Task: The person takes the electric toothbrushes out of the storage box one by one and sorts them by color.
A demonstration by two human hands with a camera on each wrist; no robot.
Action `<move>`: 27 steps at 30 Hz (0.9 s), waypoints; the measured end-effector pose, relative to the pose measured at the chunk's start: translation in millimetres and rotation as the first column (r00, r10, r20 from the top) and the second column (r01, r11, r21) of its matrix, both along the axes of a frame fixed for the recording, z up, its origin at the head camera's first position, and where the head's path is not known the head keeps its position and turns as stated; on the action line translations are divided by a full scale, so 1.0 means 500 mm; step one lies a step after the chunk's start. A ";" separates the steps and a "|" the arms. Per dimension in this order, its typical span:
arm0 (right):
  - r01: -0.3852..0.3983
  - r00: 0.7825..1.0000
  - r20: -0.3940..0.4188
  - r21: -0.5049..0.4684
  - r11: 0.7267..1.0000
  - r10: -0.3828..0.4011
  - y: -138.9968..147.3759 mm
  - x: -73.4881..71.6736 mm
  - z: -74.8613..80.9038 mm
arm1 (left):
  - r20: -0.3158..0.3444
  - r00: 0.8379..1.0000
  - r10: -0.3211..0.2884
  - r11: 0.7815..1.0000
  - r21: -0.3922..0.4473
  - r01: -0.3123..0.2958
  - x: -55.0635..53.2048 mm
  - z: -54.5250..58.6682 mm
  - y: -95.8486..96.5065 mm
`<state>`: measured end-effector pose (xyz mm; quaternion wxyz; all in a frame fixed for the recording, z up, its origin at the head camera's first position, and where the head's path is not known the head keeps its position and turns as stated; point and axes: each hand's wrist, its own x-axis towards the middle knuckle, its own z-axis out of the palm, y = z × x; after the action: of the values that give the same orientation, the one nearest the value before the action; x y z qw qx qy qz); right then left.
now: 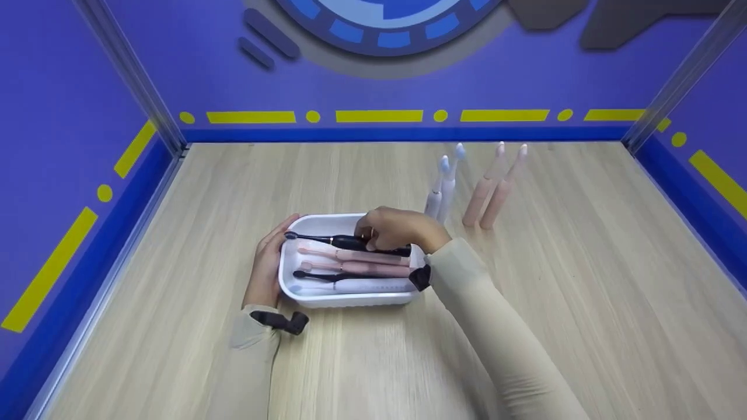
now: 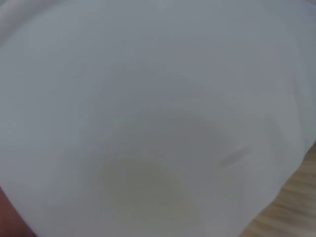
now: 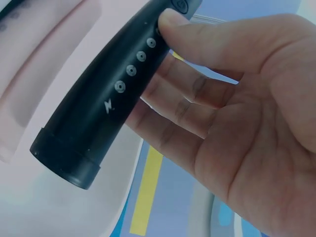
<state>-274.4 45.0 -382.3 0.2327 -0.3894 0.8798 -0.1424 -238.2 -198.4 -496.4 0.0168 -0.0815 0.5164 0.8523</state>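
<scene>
My right hand (image 1: 394, 227) pinches a black electric toothbrush (image 1: 345, 242) by its handle, over the far side of a white bin (image 1: 350, 300). In the right wrist view, the thumb lies on the front of the black handle (image 3: 106, 98) near its button, with fingers behind. My left hand (image 1: 268, 262) rests against the bin's left end, its fingers reaching along the outer wall. Inside the bin lie two pink electric toothbrushes (image 1: 373, 268), another black toothbrush (image 1: 318, 276) and a white one (image 1: 373, 285). The bin's wall (image 2: 158, 74) fills the left wrist view.
Two white electric toothbrushes (image 1: 448, 192) stand upright behind my right hand, partly hidden by it. Just right of them stand two pink electric toothbrushes (image 1: 496, 201). Blue panels (image 1: 373, 93) border the wooden table (image 1: 245, 181) at the back and sides.
</scene>
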 end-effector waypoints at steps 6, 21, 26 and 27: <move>0.012 1.000 -0.022 -0.062 0.998 -0.013 0.012 0.006 0.004 | -0.019 1.000 0.000 1.000 0.010 0.000 0.001 -0.003 0.000; 0.025 0.995 -0.083 -0.291 0.956 -0.051 0.064 0.030 0.018 | -0.011 1.000 -0.002 0.999 -0.051 0.002 0.001 -0.002 -0.003; 0.007 0.993 -0.108 -0.364 0.931 -0.050 0.081 0.037 0.022 | -0.017 1.000 -0.018 0.998 -0.065 0.016 0.000 -0.003 -0.003; 0.006 0.993 -0.108 -0.378 0.926 -0.051 0.085 0.039 0.023 | -0.018 1.000 -0.017 0.998 -0.068 0.016 0.000 -0.003 -0.003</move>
<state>-255.0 87.3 -370.8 0.0999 -0.4217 0.8535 -0.2892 -238.3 -199.8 -497.9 0.0163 -0.0697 0.5459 0.8348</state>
